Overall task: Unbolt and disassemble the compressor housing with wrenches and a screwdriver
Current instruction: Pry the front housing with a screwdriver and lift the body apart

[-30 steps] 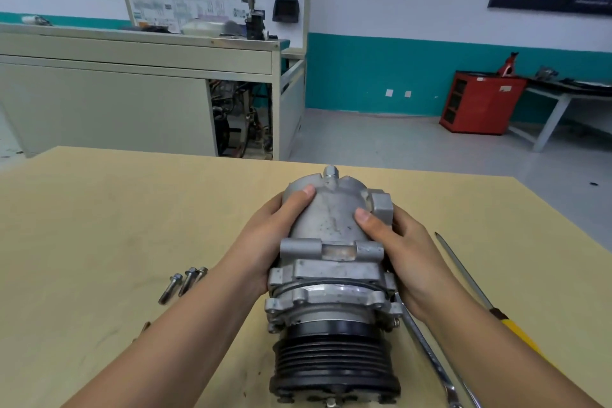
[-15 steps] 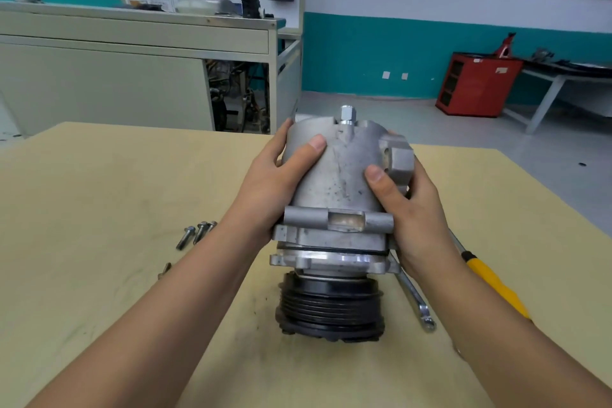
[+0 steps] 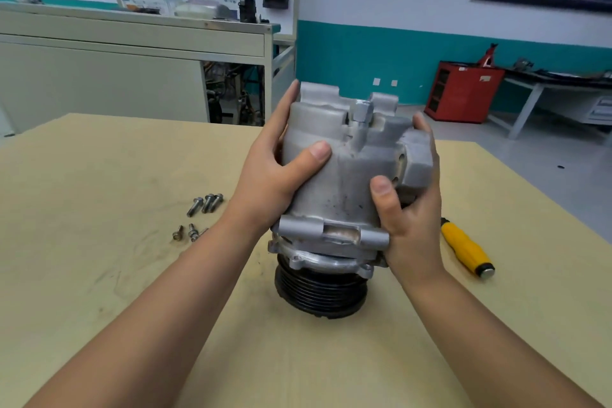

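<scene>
The grey cast compressor housing [image 3: 344, 175] stands upright on its black ribbed pulley [image 3: 319, 288], which rests on the wooden table [image 3: 99, 275]. My left hand [image 3: 275, 172] wraps the housing's left side with the thumb across the front. My right hand [image 3: 407, 205] clasps its right side under a square port block. Several loose bolts [image 3: 203, 204] lie on the table to the left. A yellow-handled screwdriver [image 3: 465, 248] lies to the right, its shaft hidden behind my right hand. No wrench is visible.
Beyond the table's far edge stand a grey workbench [image 3: 132, 76] with a wiring board, a red cabinet [image 3: 462, 91] and a side table [image 3: 546, 89] against the teal-and-white wall.
The compressor has been tipped up from lying towards me to standing on its pulley. Both hands kept their grip and rose with it. The wrench beside it is now out of sight.
</scene>
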